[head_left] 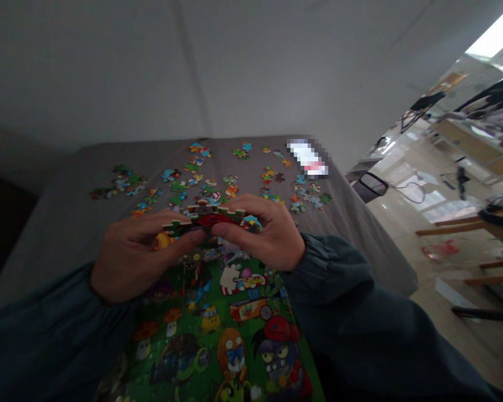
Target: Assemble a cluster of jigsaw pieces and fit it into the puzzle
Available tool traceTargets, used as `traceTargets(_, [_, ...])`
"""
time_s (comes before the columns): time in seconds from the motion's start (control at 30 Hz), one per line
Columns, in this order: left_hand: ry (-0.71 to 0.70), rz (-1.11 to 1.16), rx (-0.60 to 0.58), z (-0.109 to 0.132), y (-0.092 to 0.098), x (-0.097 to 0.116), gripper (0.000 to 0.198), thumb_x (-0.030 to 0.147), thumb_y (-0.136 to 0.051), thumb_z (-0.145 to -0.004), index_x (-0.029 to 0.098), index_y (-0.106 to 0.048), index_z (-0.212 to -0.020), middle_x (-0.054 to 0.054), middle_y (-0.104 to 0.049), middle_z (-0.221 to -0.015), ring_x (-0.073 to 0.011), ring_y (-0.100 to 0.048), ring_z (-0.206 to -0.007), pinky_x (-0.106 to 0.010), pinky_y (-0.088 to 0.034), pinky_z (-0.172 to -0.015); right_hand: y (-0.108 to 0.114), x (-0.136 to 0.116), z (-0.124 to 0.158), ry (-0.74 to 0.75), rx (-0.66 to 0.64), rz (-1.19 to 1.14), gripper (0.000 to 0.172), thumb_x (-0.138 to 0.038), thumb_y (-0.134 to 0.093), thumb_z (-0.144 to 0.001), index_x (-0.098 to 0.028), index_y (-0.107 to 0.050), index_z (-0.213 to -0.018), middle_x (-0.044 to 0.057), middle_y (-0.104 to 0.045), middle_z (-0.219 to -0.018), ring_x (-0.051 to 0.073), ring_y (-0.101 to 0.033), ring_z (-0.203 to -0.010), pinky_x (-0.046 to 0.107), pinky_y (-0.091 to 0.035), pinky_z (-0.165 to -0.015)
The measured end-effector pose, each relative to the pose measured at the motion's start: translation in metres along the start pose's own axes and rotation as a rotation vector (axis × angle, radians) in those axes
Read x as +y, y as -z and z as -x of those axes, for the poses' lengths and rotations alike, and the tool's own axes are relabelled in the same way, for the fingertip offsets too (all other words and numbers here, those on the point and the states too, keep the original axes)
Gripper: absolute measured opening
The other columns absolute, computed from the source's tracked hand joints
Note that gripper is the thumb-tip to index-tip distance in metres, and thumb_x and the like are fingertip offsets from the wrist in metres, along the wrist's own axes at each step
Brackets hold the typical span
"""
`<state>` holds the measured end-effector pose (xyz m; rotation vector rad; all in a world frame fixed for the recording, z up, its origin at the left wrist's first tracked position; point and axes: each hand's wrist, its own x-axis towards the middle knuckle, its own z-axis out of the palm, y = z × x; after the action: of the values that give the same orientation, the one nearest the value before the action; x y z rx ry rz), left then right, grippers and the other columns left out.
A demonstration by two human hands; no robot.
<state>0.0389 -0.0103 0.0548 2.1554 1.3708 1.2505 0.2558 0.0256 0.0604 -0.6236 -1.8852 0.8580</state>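
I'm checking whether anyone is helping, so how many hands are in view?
2. The left hand and the right hand pinch joined puzzle pieces between them, over the assembled puzzle. No other hand shows, though some could be hidden.

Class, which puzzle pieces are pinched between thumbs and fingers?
The small section with a dark red patch, held by the left hand and right hand; the scattered pieces beyond lie untouched on the grey cloth.

From your head, the camera looks forward and down over your hands [270,234], near enough to set them mid-view, taking in the surface [62,206] out to the wall [109,72] beyond and, slanting at right, the floor [406,243]
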Motion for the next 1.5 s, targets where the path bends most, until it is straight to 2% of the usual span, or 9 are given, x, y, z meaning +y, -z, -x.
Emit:
traceTargets(0.23, [-0.007, -0.026, 0.018, -0.003, 0.001, 0.004, 0.016, 0.046, -0.072, -0.083, 0.032, -0.077, -0.084, 0.007, -0.08, -0.082, -0.0148, -0.074, -0.068, -0.024, -0.057, -0.062, 0.0, 0.0, -0.001, 0.02, 0.019, 0.026, 0.013, -0.032, -0.07, -0.09, -0.019, -0.075, -0.087, 0.001, -0.074, -0.087, 0.011, -0.067, -0.079, 0.024, -0.053, -0.074])
traceTargets(0.5, [0.003, 0.017, -0.035, -0.002, 0.001, -0.001, 0.007, 0.038, -0.073, -0.085, 0.033, -0.077, -0.089, 0.009, -0.08, -0.09, -0.0121, -0.075, -0.077, -0.021, -0.057, -0.073, 0.002, -0.001, 0.0, 0.083, 0.042, 0.072, 0.014, -0.03, -0.072, -0.089, -0.018, -0.074, -0.081, 0.004, -0.073, -0.09, 0.013, -0.069, -0.084, 0.027, -0.055, -0.078])
traceTargets(0.67, [0.016, 0.049, -0.05, -0.002, 0.002, 0.0, 0.007, 0.035, -0.072, -0.084, 0.032, -0.078, -0.087, 0.008, -0.08, -0.086, -0.0138, -0.074, -0.073, -0.023, -0.058, -0.068, 0.004, -0.001, 0.0, 0.074, 0.02, 0.083, 0.016, -0.03, -0.073, -0.088, -0.019, -0.074, -0.076, 0.004, -0.073, -0.093, 0.013, -0.069, -0.085, 0.028, -0.056, -0.08])
traceTargets(0.87, [0.017, 0.055, -0.022, -0.004, 0.003, 0.001, 0.008, 0.036, -0.075, -0.081, 0.03, -0.079, -0.084, 0.005, -0.08, -0.081, -0.0141, -0.073, -0.068, -0.023, -0.057, -0.064, 0.004, 0.004, -0.002, 0.02, -0.034, -0.012, 0.01, -0.03, -0.075, -0.086, -0.022, -0.078, -0.082, 0.002, -0.076, -0.091, 0.013, -0.071, -0.086, 0.027, -0.057, -0.08])
traceTargets(1.07, [-0.036, 0.048, -0.026, -0.001, 0.004, -0.003, 0.006, 0.037, -0.075, -0.083, 0.033, -0.078, -0.085, 0.007, -0.079, -0.081, -0.0144, -0.073, -0.069, -0.024, -0.059, -0.064, 0.003, 0.001, -0.002, 0.067, 0.007, -0.02, 0.015, -0.028, -0.074, -0.087, -0.019, -0.074, -0.076, 0.002, -0.074, -0.084, 0.011, -0.068, -0.079, 0.025, -0.055, -0.074])
traceTargets(1.23, [-0.024, 0.056, -0.031, -0.001, 0.003, 0.0, 0.005, 0.037, -0.075, -0.083, 0.034, -0.078, -0.085, 0.008, -0.079, -0.082, -0.0138, -0.073, -0.069, -0.024, -0.059, -0.064, 0.002, -0.001, -0.001, 0.038, -0.018, 0.013, 0.016, -0.033, -0.071, -0.089, -0.018, -0.072, -0.083, 0.003, -0.072, -0.084, 0.012, -0.066, -0.076, 0.027, -0.054, -0.073])
traceTargets(1.4, [0.014, 0.058, 0.049, -0.002, 0.004, 0.003, 0.005, 0.034, -0.077, -0.081, 0.03, -0.078, -0.084, 0.008, -0.079, -0.081, -0.0125, -0.073, -0.07, -0.021, -0.057, -0.065, 0.006, -0.004, -0.002, 0.018, -0.053, -0.007, 0.019, -0.037, -0.07, -0.089, -0.018, -0.07, -0.085, 0.002, -0.07, -0.085, 0.012, -0.063, -0.078, 0.027, -0.052, -0.073])
traceTargets(1.5, [-0.04, 0.031, 0.098, -0.004, 0.006, 0.002, 0.009, 0.036, -0.076, -0.082, 0.028, -0.077, -0.077, 0.007, -0.077, -0.075, -0.0109, -0.068, -0.059, -0.02, -0.054, -0.054, 0.02, -0.004, -0.006, -0.051, -0.137, -0.016, 0.026, -0.042, -0.068, -0.091, -0.016, -0.07, -0.09, 0.002, -0.069, -0.086, 0.011, -0.061, -0.075, 0.026, -0.05, -0.072])
